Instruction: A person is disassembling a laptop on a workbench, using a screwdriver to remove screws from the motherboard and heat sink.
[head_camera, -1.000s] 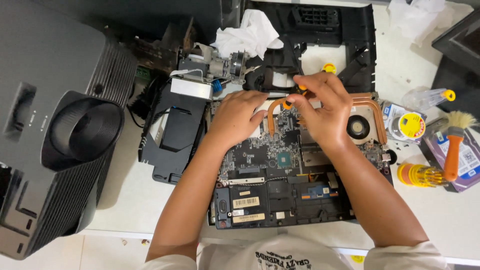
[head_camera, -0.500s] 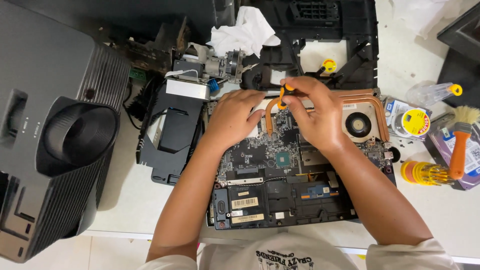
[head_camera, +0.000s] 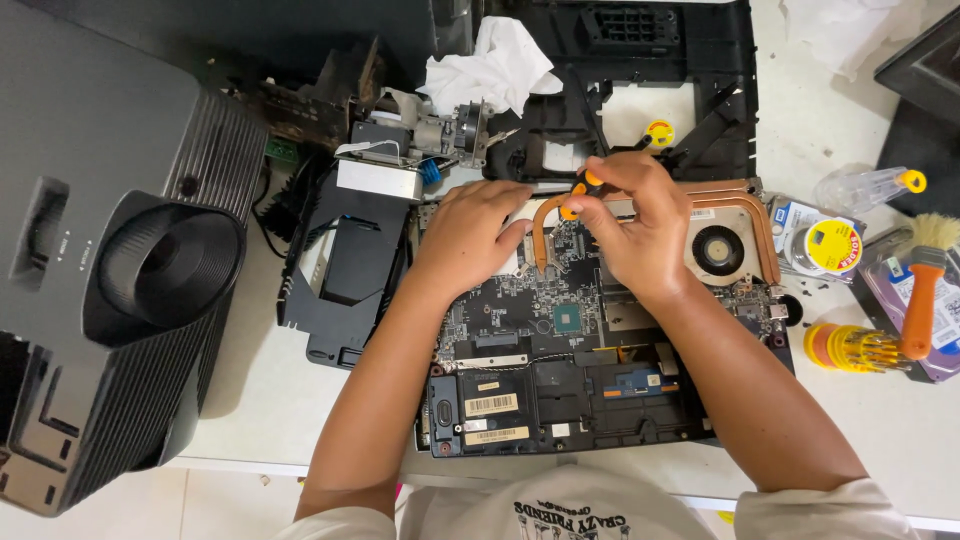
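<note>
A: What lies nearest?
B: The opened laptop, its white barcode stickers on dark parts at the near edge of the white table

A: And the hands?
B: The left hand rests flat on the circuit board, fingers loosely together. The right hand pinches an orange-handled screwdriver upright over the copper heat pipe, beside the round fan

A: To the right?
B: A round yellow-labelled reel, a brush with an orange handle, a yellow bit holder

A: Further out?
B: A grey projector at left, crumpled white tissue and a black plastic shell at the far side
</note>
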